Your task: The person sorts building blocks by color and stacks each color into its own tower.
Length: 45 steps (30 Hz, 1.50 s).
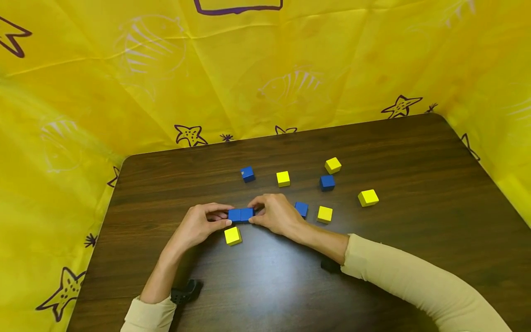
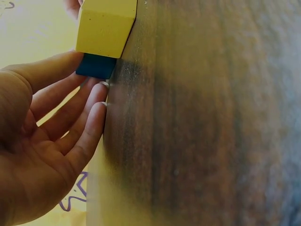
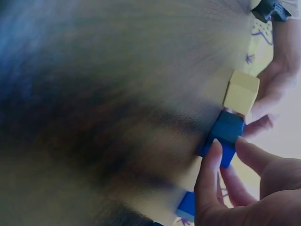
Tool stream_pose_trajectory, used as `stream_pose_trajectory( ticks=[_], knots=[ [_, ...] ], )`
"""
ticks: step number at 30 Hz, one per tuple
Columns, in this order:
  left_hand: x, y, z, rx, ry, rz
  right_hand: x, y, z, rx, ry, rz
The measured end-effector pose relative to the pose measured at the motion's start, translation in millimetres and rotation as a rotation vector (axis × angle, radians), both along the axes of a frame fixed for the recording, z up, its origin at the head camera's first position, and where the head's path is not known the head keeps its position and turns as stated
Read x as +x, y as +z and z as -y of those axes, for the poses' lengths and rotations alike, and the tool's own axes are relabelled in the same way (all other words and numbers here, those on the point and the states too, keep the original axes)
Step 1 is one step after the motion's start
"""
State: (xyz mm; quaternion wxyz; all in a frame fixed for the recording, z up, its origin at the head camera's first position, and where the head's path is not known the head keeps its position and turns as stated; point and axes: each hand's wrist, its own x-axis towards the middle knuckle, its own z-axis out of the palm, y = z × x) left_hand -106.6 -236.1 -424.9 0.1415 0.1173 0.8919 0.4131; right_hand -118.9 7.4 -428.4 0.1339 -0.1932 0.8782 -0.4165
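Fish-printed yellow cloth (image 1: 232,64) behind; both hands (image 1: 200,223) (image 1: 275,213) pinch two touching blue cubes (image 1: 234,215).

- We count five blue cubes (image 1: 327,183) in the head view: two touching each other and three apart from that pair.
- We count five yellow cubes (image 1: 325,215) there too.
- We see one left hand (image 1: 200,224) and one right hand (image 1: 276,214), two in all.
- We find two sleeves (image 1: 398,265), a left and a right.
- We make out two black wrist devices (image 1: 188,292), one partly hidden.
- We see one dark table (image 1: 265,299).
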Motion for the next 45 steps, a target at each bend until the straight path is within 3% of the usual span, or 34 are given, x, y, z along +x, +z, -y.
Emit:
stream_pose_trajectory(
  ticks=[14,22,32,45],
  knots=[
    [-0.6,1.0,0,-0.007,-0.018,-0.016,-2.0,1.4,0,0.002,0.015,-0.017],
    [-1.1,1.7,-2,-0.015,-0.038,-0.008,-3.2,2.3,-4,-0.007,0.015,0.019],
    [-1.1,1.6,-1,0.0,-0.045,-0.026,-5.4,14.0,-14,-0.077,-0.016,0.018],
    [1.7,0.9,-1,-0.017,-0.036,-0.018,-8.5,23.7,-29,-0.047,-0.038,-0.02]
  ],
)
